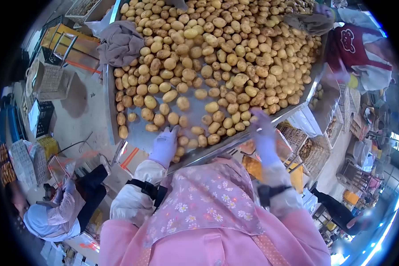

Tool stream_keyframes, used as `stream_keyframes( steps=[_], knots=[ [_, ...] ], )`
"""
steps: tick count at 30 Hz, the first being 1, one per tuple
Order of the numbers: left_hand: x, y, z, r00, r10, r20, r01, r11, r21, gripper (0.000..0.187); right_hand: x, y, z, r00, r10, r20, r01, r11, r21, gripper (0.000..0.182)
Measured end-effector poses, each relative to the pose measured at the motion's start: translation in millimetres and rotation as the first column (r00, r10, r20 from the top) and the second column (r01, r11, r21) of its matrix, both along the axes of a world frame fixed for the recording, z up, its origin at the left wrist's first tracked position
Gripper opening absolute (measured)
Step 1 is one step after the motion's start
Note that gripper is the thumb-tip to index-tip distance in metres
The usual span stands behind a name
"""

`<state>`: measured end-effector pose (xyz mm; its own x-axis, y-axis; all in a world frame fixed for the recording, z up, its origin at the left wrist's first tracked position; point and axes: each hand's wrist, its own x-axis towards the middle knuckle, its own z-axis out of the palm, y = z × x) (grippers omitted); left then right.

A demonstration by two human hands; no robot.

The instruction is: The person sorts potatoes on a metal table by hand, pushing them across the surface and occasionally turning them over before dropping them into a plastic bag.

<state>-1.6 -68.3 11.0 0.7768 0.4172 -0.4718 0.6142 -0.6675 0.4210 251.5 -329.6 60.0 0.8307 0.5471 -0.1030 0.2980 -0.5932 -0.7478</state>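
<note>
My left hand (165,142), in a pale lilac glove, is at the near edge of a metal sorting table (139,138). Its fingers point away from me and look apart, beside a few loose potatoes (192,143) on its right. I see nothing held in it. Over the table's front rim is my right hand (263,132), gloved alike and smeared by motion, close to the near edge of the potato heap (270,66). Whether its fingers hold anything cannot be made out.
A crumpled grey-brown cloth (121,43) lies on the table's left rim. Another person in a red apron (351,44) works at the right side, near a dark cloth (309,23). A seated person (60,208) is at lower left. Baskets and crates (53,82) stand around.
</note>
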Motion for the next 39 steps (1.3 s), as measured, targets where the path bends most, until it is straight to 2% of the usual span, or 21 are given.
stream_keyframes(
  steps=[1, 2, 3, 5, 6, 8, 11, 13, 15, 17, 19, 21, 26, 28, 29, 30, 31, 32, 33, 35, 39],
  knots=[
    [5, 1, 1, 1.0, -0.006, 0.004, 0.006, 1.0, 0.006, 0.045, 4, 59, 0, 0.915, 0.311, 0.257, -0.326, 0.945, 0.016, 0.03],
    [6, 0, 3, 0.999, -0.018, 0.031, 0.017, 1.0, 0.025, 0.045, -3, 106, -10, 0.844, 0.348, 0.408, -0.411, 0.908, 0.077, 0.03],
    [4, -1, 6, 0.998, -0.027, 0.053, 0.025, 0.999, 0.041, 0.047, -5, 149, -40, 0.903, 0.415, -0.108, -0.34, 0.847, 0.409, 0.035],
    [-1, 3, 10, 0.996, -0.021, 0.092, 0.02, 1.0, 0.007, 0.047, -15, 225, -47, 0.733, 0.478, 0.483, -0.441, 0.875, -0.197, 0.039],
    [-3, 6, 11, 0.991, -0.013, 0.134, 0.018, 0.999, -0.034, 0.048, -17, 241, -49, 0.732, 0.48, 0.483, -0.446, 0.874, -0.192, 0.039],
    [-13, 12, 10, 0.986, 0.074, 0.149, -0.064, 0.995, -0.075, 0.049, -24, 255, -51, 0.571, 0.64, 0.514, -0.388, 0.762, -0.518, 0.044],
    [-34, 20, 1, 0.96, 0.198, 0.197, -0.176, 0.977, -0.124, 0.054, -34, 228, -59, 0.692, 0.688, 0.22, -0.445, 0.646, -0.621, 0.037],
    [-39, 22, -9, 0.856, 0.453, 0.248, -0.352, 0.863, -0.363, 0.053, -34, 196, -60, 0.726, 0.668, 0.163, -0.479, 0.662, -0.576, 0.033],
    [-33, 23, -2, 0.814, 0.49, 0.313, -0.354, 0.845, -0.401, 0.052, -39, 160, -56, 0.913, 0.406, -0.036, -0.405, 0.914, 0.035, 0.033],
    [-14, 22, 24, 0.693, 0.683, 0.232, -0.454, 0.663, -0.595, 0.054, -48, 135, -7, 0.943, 0.329, -0.046, -0.327, 0.944, 0.047, 0.036],
    [2, 21, 32, 0.724, 0.672, 0.157, -0.455, 0.636, -0.623, 0.052, -53, 114, 14, 0.971, 0.234, -0.055, -0.231, 0.972, 0.05, 0.039],
    [17, 16, 35, 0.638, 0.755, 0.151, -0.405, 0.495, -0.769, 0.052, -56, 99, 17, 0.957, 0.223, 0.184, -0.258, 0.947, 0.193, 0.04],
    [37, -1, 38, 0.661, 0.741, 0.121, -0.317, 0.421, -0.85, 0.052, -58, 75, 31, 0.905, 0.241, 0.352, -0.262, 0.965, 0.012, 0.043],
    [47, -15, 41, 0.709, 0.683, 0.177, -0.252, 0.48, -0.84, 0.059, -64, 69, 35, 0.988, 0.15, -0.029, -0.144, 0.98, 0.134, 0.039],
    [52, -24, 41, 0.715, 0.675, 0.183, -0.24, 0.482, -0.842, 0.059, -71, 70, 34, 0.99, 0.139, -0.021, -0.135, 0.982, 0.132, 0.039],
    [53, -35, 42, 0.81, 0.397, 0.433, -0.066, 0.794, -0.604, 0.061, -82, 74, 29, 0.88, 0.007, -0.475, 0.214, 0.887, 0.409, 0.036],
    [57, -48, 50, 0.825, 0.039, 0.563, 0.137, 0.954, -0.266, 0.063, -89, 73, 24, 0.555, 0.057, -0.83, 0.605, 0.658, 0.449, 0.034],
    [59, -62, 59, 0.824, 0.038, 0.566, 0.142, 0.953, -0.27, 0.063, -89, 62, 20, 0.407, 0.151, -0.901, 0.638, 0.66, 0.398, 0.032],
    [68, -72, 83, 0.847, -0.076, 0.527, 0.247, 0.933, -0.263, 0.063, -87, 55, 26, 0.413, 0.149, -0.899, 0.637, 0.657, 0.402, 0.032],
    [75, -77, 95, 0.849, -0.197, 0.49, 0.357, 0.898, -0.258, 0.062, -79, 35, 39, 0.245, -0.114, -0.963, 0.772, 0.624, 0.122, 0.028],
    [64, -69, 59, 0.914, 0.101, 0.393, 0.202, 0.727, -0.656, 0.054, -56, -95, -7, 0.769, -0.386, -0.51, 0.585, 0.746, 0.318, 0.026]
  ],
)
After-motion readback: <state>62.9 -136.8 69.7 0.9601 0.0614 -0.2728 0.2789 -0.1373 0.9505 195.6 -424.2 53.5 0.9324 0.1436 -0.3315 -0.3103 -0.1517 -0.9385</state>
